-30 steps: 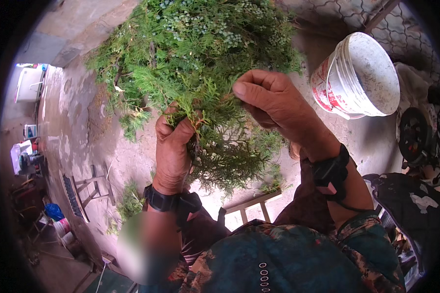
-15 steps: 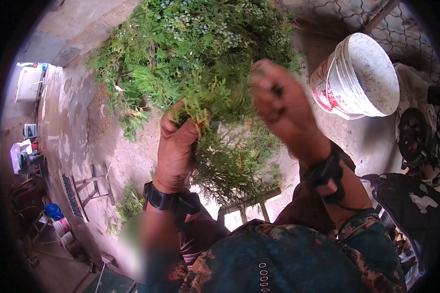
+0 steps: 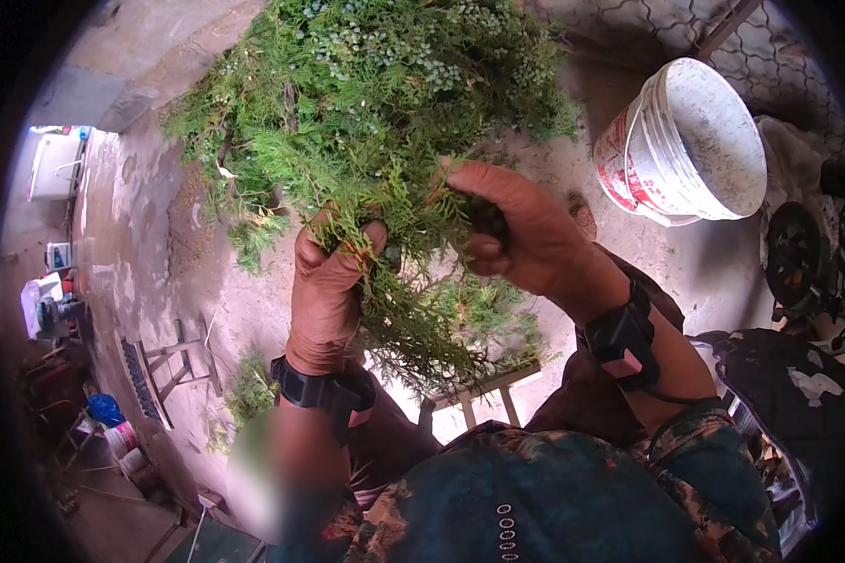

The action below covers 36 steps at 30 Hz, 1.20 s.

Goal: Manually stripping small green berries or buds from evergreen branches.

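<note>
My left hand (image 3: 330, 286) is closed on a leafy evergreen sprig (image 3: 404, 192), its thumb pressed over the stems. Flat green fronds fan up and right from this grip, and more hang below it. A small dark bluish cone (image 3: 391, 255) shows beside the left thumb. My right hand (image 3: 540, 230) is at the sprig's right side, fingers curled and one fingertip touching the fronds. Small dark round pieces (image 3: 488, 218), apparently cones, lie in its curled fingers; shadow partly hides them. Beyond both hands is a large heap of evergreen branches (image 3: 347, 84) with clusters of blue-green cones.
A white bucket (image 3: 652, 141) with red markings stands at the right, tilted in view. Loose cuttings (image 3: 493, 314) lie on the floor below the hands, near a wooden frame (image 3: 469, 408). Another cutting (image 3: 252, 385) and a small rack (image 3: 169, 366) are at the left.
My right hand has come down and left from above, now touching the sprig. My left hand has shifted slightly left and down, still gripping the sprig.
</note>
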{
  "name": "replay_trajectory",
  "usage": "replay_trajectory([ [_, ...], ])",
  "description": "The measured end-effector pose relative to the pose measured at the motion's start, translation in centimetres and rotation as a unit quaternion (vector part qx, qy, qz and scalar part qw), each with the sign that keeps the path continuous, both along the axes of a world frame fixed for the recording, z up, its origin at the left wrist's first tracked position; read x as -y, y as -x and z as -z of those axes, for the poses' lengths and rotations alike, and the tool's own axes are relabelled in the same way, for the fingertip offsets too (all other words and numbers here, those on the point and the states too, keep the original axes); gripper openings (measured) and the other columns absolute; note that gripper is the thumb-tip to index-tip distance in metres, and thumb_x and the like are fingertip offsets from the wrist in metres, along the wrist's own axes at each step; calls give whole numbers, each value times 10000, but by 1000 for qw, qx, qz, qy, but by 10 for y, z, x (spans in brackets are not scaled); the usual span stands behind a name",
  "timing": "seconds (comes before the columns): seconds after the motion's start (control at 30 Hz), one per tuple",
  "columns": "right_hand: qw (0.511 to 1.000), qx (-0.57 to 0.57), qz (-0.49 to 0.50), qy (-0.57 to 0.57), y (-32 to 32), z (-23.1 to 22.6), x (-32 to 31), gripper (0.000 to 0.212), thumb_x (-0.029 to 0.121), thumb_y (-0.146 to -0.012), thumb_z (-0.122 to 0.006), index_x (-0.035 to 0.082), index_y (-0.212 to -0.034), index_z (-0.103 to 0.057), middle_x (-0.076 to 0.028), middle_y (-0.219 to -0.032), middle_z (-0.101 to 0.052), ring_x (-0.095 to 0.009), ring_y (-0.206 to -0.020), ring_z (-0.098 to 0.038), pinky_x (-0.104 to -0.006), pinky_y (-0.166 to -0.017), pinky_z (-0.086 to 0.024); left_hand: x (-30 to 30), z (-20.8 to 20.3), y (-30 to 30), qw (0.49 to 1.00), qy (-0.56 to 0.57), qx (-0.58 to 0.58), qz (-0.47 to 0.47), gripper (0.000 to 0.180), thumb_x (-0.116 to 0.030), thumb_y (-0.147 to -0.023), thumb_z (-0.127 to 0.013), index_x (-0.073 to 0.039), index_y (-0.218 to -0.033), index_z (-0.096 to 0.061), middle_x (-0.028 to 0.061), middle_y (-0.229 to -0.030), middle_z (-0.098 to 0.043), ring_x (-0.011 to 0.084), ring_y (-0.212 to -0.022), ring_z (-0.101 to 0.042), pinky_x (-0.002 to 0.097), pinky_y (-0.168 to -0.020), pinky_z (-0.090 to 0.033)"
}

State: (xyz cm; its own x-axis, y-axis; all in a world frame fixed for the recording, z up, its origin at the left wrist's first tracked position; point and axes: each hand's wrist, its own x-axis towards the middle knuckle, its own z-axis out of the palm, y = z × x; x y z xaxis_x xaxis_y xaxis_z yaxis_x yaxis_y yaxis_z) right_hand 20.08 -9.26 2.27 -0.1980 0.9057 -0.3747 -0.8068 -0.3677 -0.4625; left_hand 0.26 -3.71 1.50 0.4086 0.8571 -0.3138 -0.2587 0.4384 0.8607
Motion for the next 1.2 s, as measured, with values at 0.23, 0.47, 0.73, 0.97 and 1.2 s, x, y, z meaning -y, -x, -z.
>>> replay_trajectory([
  [0.23,997,60,-1,-44,-1,0,0,146,244,-885,-564,104,-854,-536,25,-622,-477,-37,-416,-347,-188,-352,-260,3,-12,-10,998,-56,12,41,259,-70,-770,-702,-50,-1011,-612,4,-929,-629,96,-807,-580,237,-738,-464],
  [0.47,975,-127,181,-33,-36,12,-14,110,189,-911,-515,90,-863,-512,20,-656,-433,-40,-445,-331,-182,-385,-281,8,-12,-7,1000,-10,23,-10,263,-68,-772,-697,-58,-1019,-609,0,-934,-624,92,-829,-569,237,-755,-452],
  [0.73,996,24,70,-40,-7,1,-3,216,249,-873,-496,45,-917,-552,-61,-745,-551,-75,-437,-411,-213,-358,-306,-4,3,6,1000,-16,-3,-22,237,-49,-787,-681,-79,-1009,-605,-12,-939,-624,94,-859,-565,250,-778,-449],
  [0.97,993,107,-27,-52,-4,-7,0,225,305,-901,-524,89,-839,-521,-7,-640,-503,-44,-433,-388,-203,-353,-281,-1,-5,-2,1000,0,5,-6,236,-55,-783,-689,-84,-1006,-617,-16,-907,-629,87,-834,-565,243,-766,-447],
  [1.2,988,98,45,-113,-9,-3,2,157,221,-902,-511,81,-833,-497,19,-636,-428,-31,-439,-332,-199,-375,-276,2,-10,-5,993,-111,-39,-19,172,-64,-798,-664,-70,-965,-625,-11,-858,-623,73,-750,-562,227,-695,-447],
])
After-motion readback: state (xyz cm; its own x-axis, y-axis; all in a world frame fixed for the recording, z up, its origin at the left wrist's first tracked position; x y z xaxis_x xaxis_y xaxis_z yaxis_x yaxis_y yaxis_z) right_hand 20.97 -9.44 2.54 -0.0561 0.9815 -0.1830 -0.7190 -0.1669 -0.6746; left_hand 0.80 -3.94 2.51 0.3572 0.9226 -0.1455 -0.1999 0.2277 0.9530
